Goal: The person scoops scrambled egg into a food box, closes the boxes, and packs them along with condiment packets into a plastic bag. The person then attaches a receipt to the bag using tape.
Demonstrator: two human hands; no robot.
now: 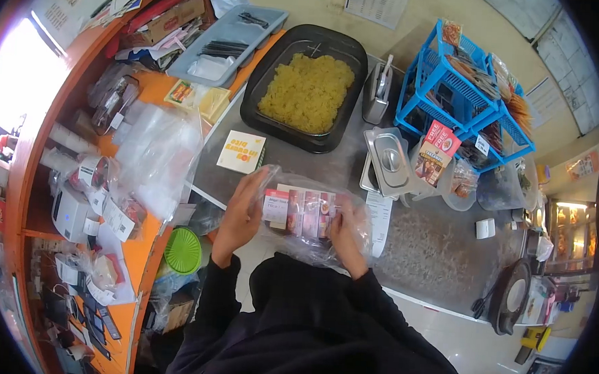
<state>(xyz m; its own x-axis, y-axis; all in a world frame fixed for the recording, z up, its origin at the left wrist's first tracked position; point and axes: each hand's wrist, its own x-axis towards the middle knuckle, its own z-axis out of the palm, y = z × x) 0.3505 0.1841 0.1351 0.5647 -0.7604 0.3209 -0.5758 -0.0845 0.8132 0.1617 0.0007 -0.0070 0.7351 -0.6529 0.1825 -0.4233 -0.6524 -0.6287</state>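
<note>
A see-through plastic bag [359, 220] is between my two hands, in front of my body. Inside it lie pink and red printed packets [305, 211] with a white label at their left end. My left hand [239, 214] grips the bag's left edge, with the thumb towards the packets. At the other end, my right hand [346, 238] is closed on the bag by the packets' right side. Some of its fingers are hidden by the plastic. Just beyond my left hand, a white and yellow box [242, 151] rests on the grey counter [438, 252].
A black pan [252, 103] of yellow food stands behind the bag. Steel containers [390, 158], a paper slip [377, 225] and blue baskets [419, 92] are to the right. On the left, an orange shelf [149, 247] holds plastic bags [155, 156] and a label printer [75, 209].
</note>
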